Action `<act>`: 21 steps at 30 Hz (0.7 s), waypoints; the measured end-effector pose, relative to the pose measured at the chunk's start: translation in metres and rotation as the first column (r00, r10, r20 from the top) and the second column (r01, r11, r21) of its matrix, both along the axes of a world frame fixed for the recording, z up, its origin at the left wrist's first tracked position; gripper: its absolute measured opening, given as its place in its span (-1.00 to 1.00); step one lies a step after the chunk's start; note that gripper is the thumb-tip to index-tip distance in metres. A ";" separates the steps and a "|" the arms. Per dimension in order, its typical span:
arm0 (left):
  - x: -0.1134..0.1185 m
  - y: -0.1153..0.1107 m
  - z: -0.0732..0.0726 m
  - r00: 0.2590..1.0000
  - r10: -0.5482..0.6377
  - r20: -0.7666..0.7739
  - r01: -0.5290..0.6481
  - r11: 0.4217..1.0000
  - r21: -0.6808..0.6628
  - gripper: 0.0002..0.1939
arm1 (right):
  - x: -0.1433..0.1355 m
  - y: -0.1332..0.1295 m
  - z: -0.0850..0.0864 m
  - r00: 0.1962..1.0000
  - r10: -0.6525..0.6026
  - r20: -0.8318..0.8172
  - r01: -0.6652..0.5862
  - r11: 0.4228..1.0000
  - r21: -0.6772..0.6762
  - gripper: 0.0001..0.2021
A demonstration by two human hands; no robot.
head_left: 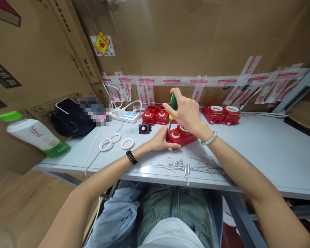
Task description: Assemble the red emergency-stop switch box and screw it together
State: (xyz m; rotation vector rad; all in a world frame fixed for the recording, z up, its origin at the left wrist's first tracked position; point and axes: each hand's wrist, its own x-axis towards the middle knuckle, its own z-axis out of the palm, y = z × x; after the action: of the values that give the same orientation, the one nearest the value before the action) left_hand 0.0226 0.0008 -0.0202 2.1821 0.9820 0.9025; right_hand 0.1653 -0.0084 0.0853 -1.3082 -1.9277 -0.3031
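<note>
right grip (187, 112) holds screwdriver (174, 102) — left grip (158, 139) clasps red box (184, 140)

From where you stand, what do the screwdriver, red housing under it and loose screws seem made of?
Screwdriver handle: probably plastic, brightly green and yellow; shaft: slim, greyish, probably metal. Red housing: likely plastic, smoothly shiny. Loose screws: apparently metal, silvery glints.

On the surface (268, 148), rings (127, 148) lie left of the held housing (184, 140), screws (178, 164) before it, a power strip (128, 118) behind the rings
</note>
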 end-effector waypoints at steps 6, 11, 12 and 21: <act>0.000 -0.002 0.000 1.000 -0.016 -0.025 0.016 1.000 0.020 -0.37 | 0.007 -0.003 0.009 0.938 0.336 -0.087 -0.345 0.928 -0.142 -0.53; -0.005 0.001 0.002 0.996 0.032 -0.089 -0.028 0.998 0.047 -0.38 | -0.002 -0.007 0.001 0.983 0.177 -0.045 -0.177 0.984 -0.008 -0.68; -0.007 0.003 0.004 0.998 0.049 -0.049 -0.046 0.997 0.065 -0.41 | -0.005 -0.007 -0.001 0.990 0.140 -0.033 -0.140 0.990 0.000 -0.67; 0.001 0.016 0.048 0.880 0.119 0.460 -0.295 0.896 0.332 -0.68 | -0.006 -0.016 0.008 0.987 0.154 -0.039 -0.156 0.985 -0.067 -0.70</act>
State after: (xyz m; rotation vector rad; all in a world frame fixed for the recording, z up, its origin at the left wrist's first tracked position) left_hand 0.0236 0.0172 0.0276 2.0600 0.8801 1.7346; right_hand 0.1588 -0.0247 0.0932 -1.1913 -2.0136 -0.1355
